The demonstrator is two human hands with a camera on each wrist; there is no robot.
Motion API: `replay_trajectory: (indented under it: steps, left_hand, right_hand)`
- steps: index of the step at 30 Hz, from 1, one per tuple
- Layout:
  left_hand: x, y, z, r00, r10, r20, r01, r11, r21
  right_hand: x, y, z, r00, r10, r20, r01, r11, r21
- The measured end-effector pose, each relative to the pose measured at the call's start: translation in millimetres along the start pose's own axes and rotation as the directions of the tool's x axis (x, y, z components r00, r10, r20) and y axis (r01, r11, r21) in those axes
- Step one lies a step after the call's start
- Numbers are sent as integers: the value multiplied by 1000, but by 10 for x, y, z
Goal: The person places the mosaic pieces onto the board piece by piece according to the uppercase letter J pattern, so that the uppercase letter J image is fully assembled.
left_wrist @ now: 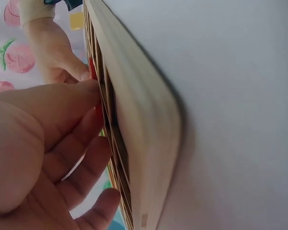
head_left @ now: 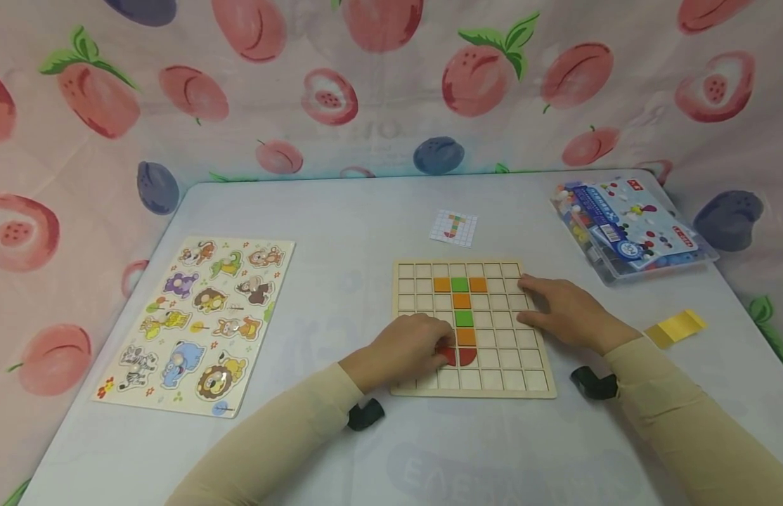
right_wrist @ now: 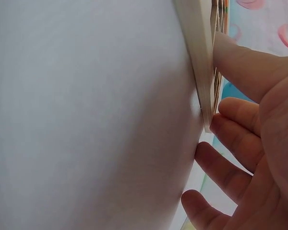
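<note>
A wooden grid board (head_left: 474, 393) lies on the table with orange and green square tiles forming a T in its cells. At the foot of the stem sits a red rounded tile (head_left: 468, 357). Beside it, my left hand (head_left: 407, 349) pinches a second red tile (head_left: 450, 356), set at its cell and partly covered by the fingers. The left wrist view shows the thumb and fingertips (left_wrist: 92, 87) right at this red piece. My right hand (head_left: 565, 309) rests on the board's right edge, thumb over the rim and fingers extended.
A small pattern card (head_left: 453, 228) lies behind the board. An animal puzzle board (head_left: 195, 320) is at the left. At the right are a clear plastic box (head_left: 638, 221) of colourful pieces and a folded yellow paper (head_left: 676, 328).
</note>
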State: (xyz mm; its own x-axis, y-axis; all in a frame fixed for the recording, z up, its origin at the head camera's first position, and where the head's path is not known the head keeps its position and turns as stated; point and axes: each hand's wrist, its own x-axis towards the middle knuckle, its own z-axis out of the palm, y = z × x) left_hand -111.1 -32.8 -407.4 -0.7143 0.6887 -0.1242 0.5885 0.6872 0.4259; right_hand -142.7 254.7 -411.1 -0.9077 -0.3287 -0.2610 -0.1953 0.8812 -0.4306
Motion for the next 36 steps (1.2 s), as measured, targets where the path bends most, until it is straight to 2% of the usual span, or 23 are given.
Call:
replay_trajectory:
  steps: [6,26,36]
  left_hand:
    - [4,17,27,1000,-25,3,25,1000,9]
    - [-27,77,49,1000,-13,-26,14,1000,22]
    - [-92,8,73,999,-1,-32,1,1000,-11]
  right_hand:
    - [-5,-12,4,1000,8,8,-8,1000,-3]
    - [-58,3,36,1000,3,-8,-3,1000,0]
    - [-98,35,67,1000,-11,-5,11,1000,7]
